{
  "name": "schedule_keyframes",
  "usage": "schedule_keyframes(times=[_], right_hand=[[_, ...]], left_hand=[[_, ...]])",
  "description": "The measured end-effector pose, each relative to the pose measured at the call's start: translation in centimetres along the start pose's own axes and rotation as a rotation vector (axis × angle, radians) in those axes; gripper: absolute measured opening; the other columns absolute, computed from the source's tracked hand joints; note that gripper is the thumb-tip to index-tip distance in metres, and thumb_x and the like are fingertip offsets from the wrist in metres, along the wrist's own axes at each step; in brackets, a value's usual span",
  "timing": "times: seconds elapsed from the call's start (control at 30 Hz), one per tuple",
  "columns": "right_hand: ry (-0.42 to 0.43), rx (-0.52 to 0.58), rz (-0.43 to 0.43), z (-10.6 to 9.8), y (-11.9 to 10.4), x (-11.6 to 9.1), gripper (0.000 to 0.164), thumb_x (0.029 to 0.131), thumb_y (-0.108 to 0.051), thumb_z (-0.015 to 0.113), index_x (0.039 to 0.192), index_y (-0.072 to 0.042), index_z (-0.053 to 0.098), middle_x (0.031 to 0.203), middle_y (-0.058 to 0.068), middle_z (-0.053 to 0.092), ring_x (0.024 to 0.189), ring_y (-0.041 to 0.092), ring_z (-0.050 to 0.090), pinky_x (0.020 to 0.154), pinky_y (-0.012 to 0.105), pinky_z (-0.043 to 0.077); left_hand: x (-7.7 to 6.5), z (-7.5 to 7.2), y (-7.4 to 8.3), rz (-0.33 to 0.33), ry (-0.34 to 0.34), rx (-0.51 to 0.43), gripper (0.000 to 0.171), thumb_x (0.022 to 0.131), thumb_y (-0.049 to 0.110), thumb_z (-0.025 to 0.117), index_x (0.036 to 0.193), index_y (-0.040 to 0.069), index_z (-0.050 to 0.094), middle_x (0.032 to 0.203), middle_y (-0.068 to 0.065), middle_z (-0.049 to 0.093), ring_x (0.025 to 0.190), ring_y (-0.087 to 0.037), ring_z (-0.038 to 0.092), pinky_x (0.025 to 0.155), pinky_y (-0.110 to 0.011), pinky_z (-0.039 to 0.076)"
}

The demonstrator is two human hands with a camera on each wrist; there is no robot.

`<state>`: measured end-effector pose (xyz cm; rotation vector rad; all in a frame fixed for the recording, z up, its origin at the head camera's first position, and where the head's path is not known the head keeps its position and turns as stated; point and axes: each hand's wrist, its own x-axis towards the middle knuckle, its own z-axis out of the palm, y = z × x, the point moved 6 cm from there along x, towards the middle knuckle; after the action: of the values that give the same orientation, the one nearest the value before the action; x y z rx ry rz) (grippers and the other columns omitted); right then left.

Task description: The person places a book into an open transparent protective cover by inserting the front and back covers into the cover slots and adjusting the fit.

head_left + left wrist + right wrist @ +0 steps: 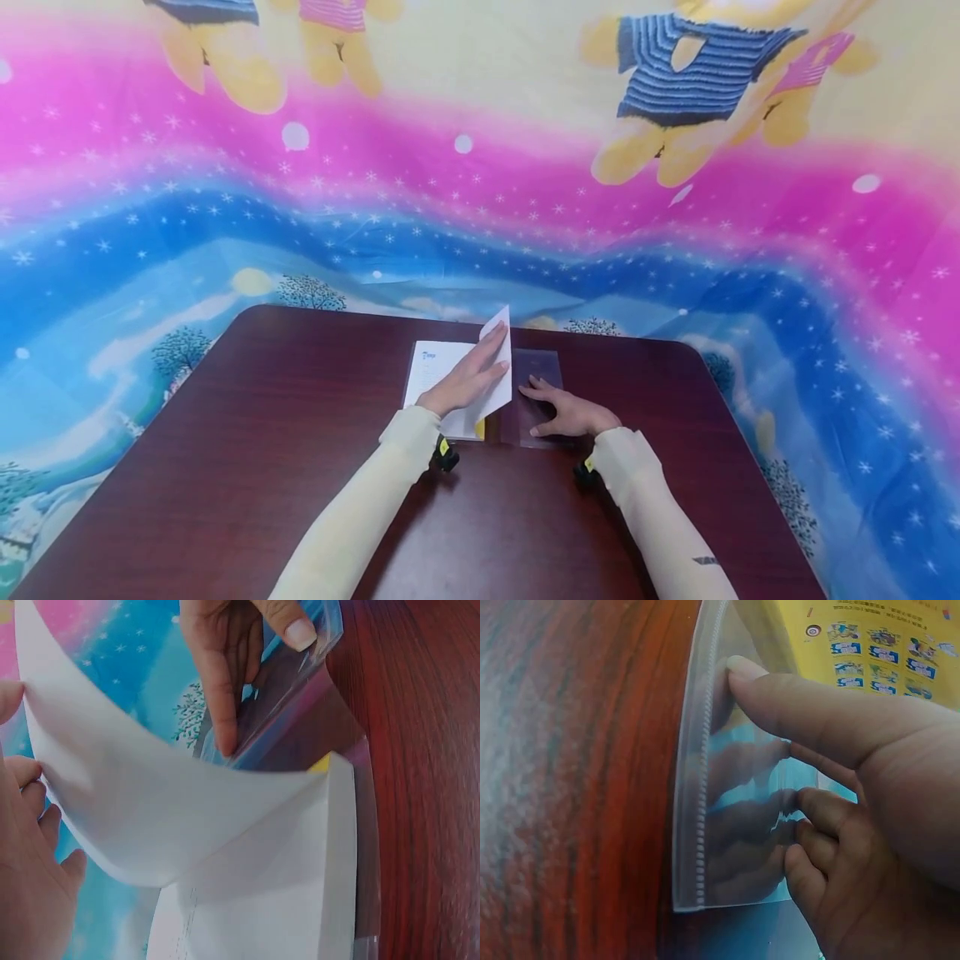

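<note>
An open booklet with white pages (431, 379) lies near the middle of the table, one stiff white leaf (142, 802) standing raised from it. Along that leaf my left hand (468, 375) rests with extended fingers, its fingertips at the leaf's edge in the left wrist view. Beneath and beside the booklet spreads a clear plastic cover (546, 367). Over its right flap my right hand (573, 415) is spread, thumb apart and fingertips touching the plastic. In the right wrist view, a yellow printed side (810, 652) shows beyond the flap's stitched-looking edge.
The dark red-brown wooden table (300, 417) has rounded far corners. Behind it hangs a colourful cloth backdrop (450, 192) with bears and snowflakes, reaching down around the table's edges. A small black device (446, 454) is strapped under each wrist.
</note>
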<state>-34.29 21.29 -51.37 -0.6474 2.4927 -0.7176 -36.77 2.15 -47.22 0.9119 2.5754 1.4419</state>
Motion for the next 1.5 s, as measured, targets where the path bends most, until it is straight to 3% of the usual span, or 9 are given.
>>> schedule_keyframes(times=[0.27,0.53,0.67,0.83,1.03,1.27,1.5], right_hand=[[-0.008,0.018,0.023,0.2,0.2,0.1,0.085,0.091,-0.030,0.077,0.162,-0.022,0.031,0.172,0.013,0.007,0.156,0.042,0.007,0.118,0.066,0.025],[0.003,0.025,0.029,0.2,0.3,0.2,0.085,0.091,-0.032,0.078,0.162,-0.020,0.031,0.171,0.014,0.008,0.156,0.043,0.008,0.118,0.067,0.025],[0.007,0.016,0.029,0.1,0.1,0.1,0.086,0.091,-0.030,0.078,0.162,-0.020,0.030,0.171,0.015,0.008,0.156,0.043,0.008,0.118,0.067,0.026],[0.001,-0.002,0.012,0.0,-0.2,0.1,0.085,0.092,-0.030,0.077,0.162,-0.020,0.030,0.171,0.015,0.007,0.156,0.043,0.006,0.118,0.067,0.026],[-0.005,0.001,-0.013,0.0,-0.4,0.0,0.086,0.092,-0.029,0.077,0.162,-0.018,0.030,0.171,0.016,0.007,0.156,0.043,0.004,0.118,0.066,0.026],[-0.003,-0.010,-0.014,-0.2,-0.2,0.0,0.087,0.091,-0.029,0.078,0.162,-0.017,0.029,0.171,0.017,0.006,0.156,0.044,0.005,0.118,0.067,0.025],[-0.014,-0.016,0.013,0.1,0.0,-0.1,0.086,0.091,-0.033,0.078,0.162,-0.022,0.030,0.172,0.014,0.006,0.156,0.044,0.007,0.117,0.068,0.026]], left_hand=[[0.5,1.0,0.8,0.009,-0.009,0.070,0.077,0.105,0.050,0.044,0.165,0.019,0.008,0.173,0.004,0.001,0.158,-0.015,0.004,0.127,-0.047,0.015],[0.8,1.7,0.6,-0.009,-0.013,0.284,0.075,0.104,0.050,0.046,0.164,0.016,0.019,0.172,-0.003,0.007,0.159,-0.022,0.007,0.127,-0.049,0.015],[0.6,1.8,0.1,-0.045,-0.010,0.346,0.076,0.102,0.053,0.047,0.163,0.015,0.023,0.172,-0.004,0.011,0.159,-0.024,0.008,0.127,-0.050,0.013],[0.3,1.6,-0.4,-0.088,-0.031,0.355,0.078,0.102,0.054,0.047,0.162,0.010,0.025,0.172,-0.005,0.012,0.159,-0.025,0.007,0.128,-0.047,0.010],[0.0,1.1,-0.5,-0.044,-0.049,0.301,0.065,0.107,0.043,0.041,0.158,0.004,0.034,0.169,-0.015,0.019,0.157,-0.036,0.008,0.127,-0.054,0.009],[-0.2,0.9,-0.6,0.001,-0.119,0.326,0.057,0.106,0.032,0.039,0.158,0.009,0.038,0.169,-0.015,0.019,0.157,-0.041,0.006,0.127,-0.055,0.008],[-0.6,0.9,-0.5,-0.003,-0.183,0.368,0.059,0.105,0.036,0.046,0.158,0.009,0.038,0.169,-0.017,0.018,0.157,-0.039,0.009,0.127,-0.053,0.010]])
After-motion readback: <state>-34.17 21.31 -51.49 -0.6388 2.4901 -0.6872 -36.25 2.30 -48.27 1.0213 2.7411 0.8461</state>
